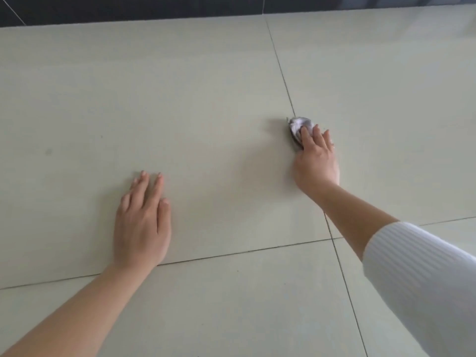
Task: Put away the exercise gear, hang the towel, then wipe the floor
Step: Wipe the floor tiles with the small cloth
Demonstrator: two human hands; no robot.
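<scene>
While the cloth [298, 127] sits bunched on the floor [206, 99] at about 2 o'clock from frame centre, right on the grout line [283, 76], I'm in the wiping step.

Right hand [315, 161] presses down on the cloth, fingers curled over its near edge, grasping it against the tile. Left hand [141, 222] lies flat and spread at 8 o'clock, holding nothing, just propping me. White ribbed sleeve [422, 284] at 4 o'clock. Dark wall base [128, 9] runs along 12 o'clock. No gear or towel in view, so I judge those steps done. Risks: small wad could slip out from under my fingers on slick tile; leaning far right could slide the bracing palm; faint speck [48, 151] at 9 o'clock may get missed.
</scene>
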